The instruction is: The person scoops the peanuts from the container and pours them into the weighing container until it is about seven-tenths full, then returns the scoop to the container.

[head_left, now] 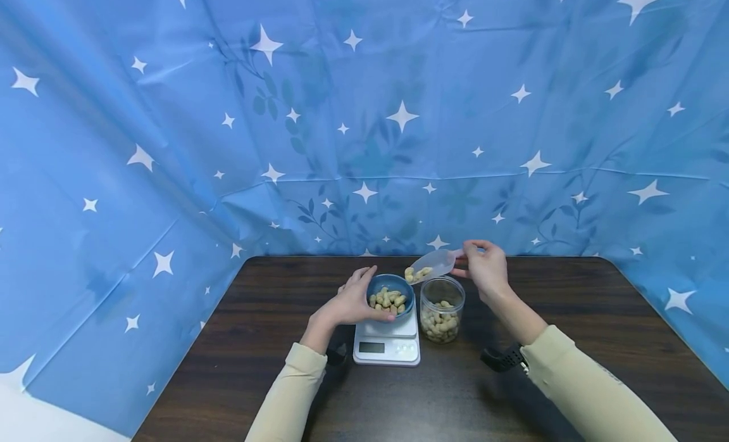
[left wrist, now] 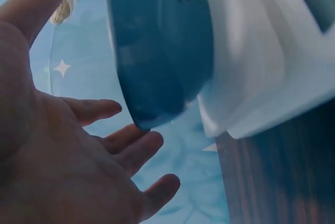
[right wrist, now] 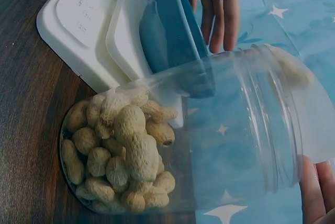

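Note:
My right hand [head_left: 485, 271] grips the pale handle of a translucent scoop [head_left: 436, 263], which holds several peanuts [head_left: 418, 274]. The scoop is tilted over the gap between a blue bowl [head_left: 405, 284] and a clear jar [head_left: 443, 291], its front edge near the bowl's rim. More peanuts [head_left: 387, 299] lie in the bowl, which stands on a white kitchen scale [head_left: 387, 350]. Beside the bowl's left side is my left hand [head_left: 354, 301], thumb toward the front and fingers spread behind. In the left wrist view a fingertip [left wrist: 137, 132] reaches the bowl's rim; firm contact is unclear.
Unscooped peanuts [right wrist: 131, 150] fill the lower part of the jar, which stands open right of the scale. The dark wooden table [head_left: 256, 347] meets a blue star-patterned cloth [head_left: 364, 144] at its back edge. A black strap [head_left: 504, 358] sits below the right wrist.

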The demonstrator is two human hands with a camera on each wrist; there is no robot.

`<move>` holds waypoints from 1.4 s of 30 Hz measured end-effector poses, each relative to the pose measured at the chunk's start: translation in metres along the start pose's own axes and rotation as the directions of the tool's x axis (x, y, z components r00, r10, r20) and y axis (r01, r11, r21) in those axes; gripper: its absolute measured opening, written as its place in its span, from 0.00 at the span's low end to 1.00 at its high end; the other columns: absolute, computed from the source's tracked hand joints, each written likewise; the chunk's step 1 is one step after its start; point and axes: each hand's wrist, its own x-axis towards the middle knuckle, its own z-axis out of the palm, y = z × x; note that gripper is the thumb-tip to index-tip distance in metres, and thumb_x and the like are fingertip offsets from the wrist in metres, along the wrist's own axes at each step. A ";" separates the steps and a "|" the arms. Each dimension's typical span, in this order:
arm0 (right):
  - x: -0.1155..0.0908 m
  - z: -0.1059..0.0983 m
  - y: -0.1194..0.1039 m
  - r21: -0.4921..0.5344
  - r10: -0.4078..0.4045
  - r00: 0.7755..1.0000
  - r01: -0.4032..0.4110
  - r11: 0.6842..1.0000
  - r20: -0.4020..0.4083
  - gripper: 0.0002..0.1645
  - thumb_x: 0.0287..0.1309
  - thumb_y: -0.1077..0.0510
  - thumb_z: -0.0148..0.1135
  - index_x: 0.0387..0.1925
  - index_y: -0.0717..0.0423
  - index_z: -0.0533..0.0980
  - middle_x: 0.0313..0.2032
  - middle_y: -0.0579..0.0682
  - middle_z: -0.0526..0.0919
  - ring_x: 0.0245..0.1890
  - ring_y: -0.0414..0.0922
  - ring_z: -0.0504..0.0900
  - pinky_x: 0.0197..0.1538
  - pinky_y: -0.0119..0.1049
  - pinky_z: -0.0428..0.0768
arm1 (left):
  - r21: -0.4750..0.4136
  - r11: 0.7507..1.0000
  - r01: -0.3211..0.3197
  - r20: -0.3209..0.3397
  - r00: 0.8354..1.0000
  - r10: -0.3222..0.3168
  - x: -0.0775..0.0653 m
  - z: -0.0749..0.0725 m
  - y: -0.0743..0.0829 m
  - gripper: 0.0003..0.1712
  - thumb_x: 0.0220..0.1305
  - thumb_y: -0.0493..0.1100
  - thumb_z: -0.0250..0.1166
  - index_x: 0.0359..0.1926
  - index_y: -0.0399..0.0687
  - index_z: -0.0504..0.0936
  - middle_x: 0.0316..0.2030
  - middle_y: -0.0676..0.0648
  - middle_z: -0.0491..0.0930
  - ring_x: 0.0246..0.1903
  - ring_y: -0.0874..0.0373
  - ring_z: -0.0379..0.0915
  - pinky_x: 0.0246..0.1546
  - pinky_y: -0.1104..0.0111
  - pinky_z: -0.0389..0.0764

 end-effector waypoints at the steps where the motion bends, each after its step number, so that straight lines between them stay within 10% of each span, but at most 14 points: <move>1: 0.000 0.001 0.000 -0.005 0.000 1.000 0.000 1.000 -0.001 0.27 0.80 0.56 0.48 0.67 0.75 0.62 0.34 0.51 0.85 0.33 0.37 0.86 0.39 0.36 0.86 | 0.004 1.000 0.004 0.009 1.000 -0.004 -0.001 -0.001 -0.002 0.70 0.51 0.65 0.79 0.83 0.48 0.48 0.79 0.38 0.49 0.76 0.39 0.47 0.70 0.36 0.50; 18: 0.003 0.025 0.003 -0.163 -0.055 0.997 0.045 0.986 -0.058 0.23 0.79 0.55 0.50 0.62 0.69 0.70 0.44 0.68 0.85 0.33 0.42 0.87 0.36 0.37 0.86 | -0.069 0.996 0.049 0.062 0.997 -0.045 -0.003 0.004 -0.014 0.71 0.50 0.64 0.80 0.82 0.45 0.48 0.78 0.38 0.51 0.74 0.38 0.52 0.68 0.42 0.62; 33: 0.000 0.034 0.000 -0.385 -0.392 0.918 0.383 0.839 0.058 0.19 0.79 0.55 0.53 0.54 0.69 0.75 0.32 0.61 0.88 0.30 0.55 0.89 0.31 0.43 0.86 | -0.098 0.995 0.036 0.049 0.998 -0.031 -0.002 0.007 -0.017 0.70 0.50 0.63 0.80 0.82 0.45 0.49 0.78 0.38 0.52 0.73 0.40 0.55 0.67 0.43 0.64; 42: -0.008 0.028 -0.014 -0.374 -0.438 0.896 0.434 0.820 0.080 0.17 0.79 0.55 0.53 0.53 0.67 0.76 0.32 0.61 0.88 0.30 0.57 0.89 0.31 0.38 0.85 | -0.113 0.993 0.035 0.045 0.999 -0.030 -0.002 0.008 -0.018 0.70 0.50 0.63 0.81 0.82 0.44 0.48 0.77 0.38 0.54 0.72 0.42 0.58 0.67 0.44 0.65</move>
